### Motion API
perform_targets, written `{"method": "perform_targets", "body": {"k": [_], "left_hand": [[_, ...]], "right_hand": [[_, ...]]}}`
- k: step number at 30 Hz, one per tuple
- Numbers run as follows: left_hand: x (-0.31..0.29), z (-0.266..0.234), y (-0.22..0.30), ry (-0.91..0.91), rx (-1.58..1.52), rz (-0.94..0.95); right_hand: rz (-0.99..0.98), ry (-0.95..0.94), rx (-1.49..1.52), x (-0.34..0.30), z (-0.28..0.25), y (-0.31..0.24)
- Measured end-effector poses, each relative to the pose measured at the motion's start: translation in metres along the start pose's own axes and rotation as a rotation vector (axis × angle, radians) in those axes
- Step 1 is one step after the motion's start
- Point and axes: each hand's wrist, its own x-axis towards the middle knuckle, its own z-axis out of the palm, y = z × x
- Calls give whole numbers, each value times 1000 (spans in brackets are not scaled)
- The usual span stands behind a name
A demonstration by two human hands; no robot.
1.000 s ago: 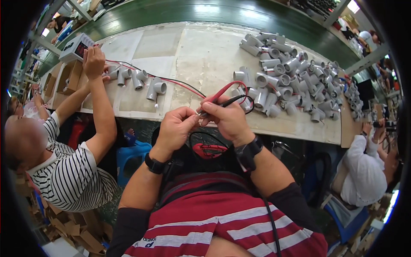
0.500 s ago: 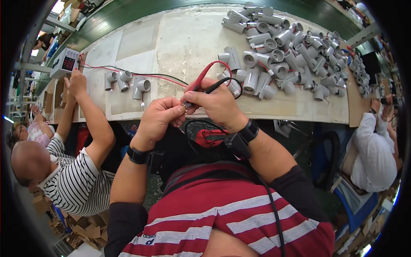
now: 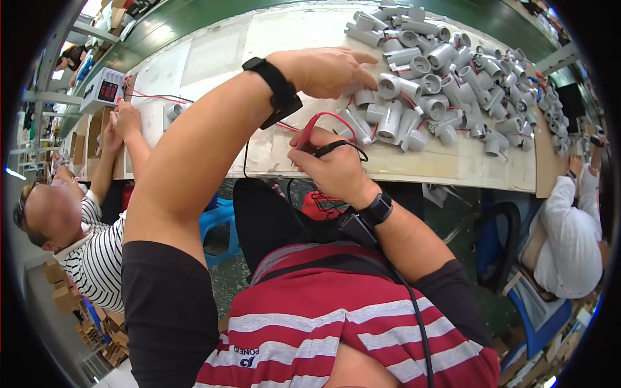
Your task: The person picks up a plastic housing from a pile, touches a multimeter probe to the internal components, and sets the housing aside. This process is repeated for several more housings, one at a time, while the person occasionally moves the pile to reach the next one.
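My left hand point(image 3: 330, 72) is stretched far forward over the table, beside the left edge of a heap of grey plastic pipe-shaped fittings point(image 3: 390, 121). Its fingers are spread and hold nothing that I can see. Closer to the table's front edge, my right hand point(image 3: 337, 169) is closed around a pair of test probes, a red probe point(image 3: 306, 137) and a black probe point(image 3: 331, 148). Their leads loop up above the knuckles. The probe tips are too small to make out. Thin red wires stick out of several fittings.
At the left stands a white box with a red digital display point(image 3: 107, 90); a co-worker's hands point(image 3: 127, 120) are beside it. My left forearm hides part of the table point(image 3: 213, 52). Another person in white point(image 3: 569, 233) sits at the right. A blue stool point(image 3: 220, 229) is below the table.
My left hand has left the probe tips and swung forward and right to the fittings. The right hand keeps the probes. The co-worker at the left has shifted their hands by the box.
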Motion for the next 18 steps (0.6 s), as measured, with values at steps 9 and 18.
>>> {"method": "perform_targets", "body": {"k": [9,18], "left_hand": [[-70,-10,12,161,-215,-510],[-213,40,109,725,-1767,-1019]], "right_hand": [[47,10,116,-6,1,10],[100,91,241,8,13,-3]]}}
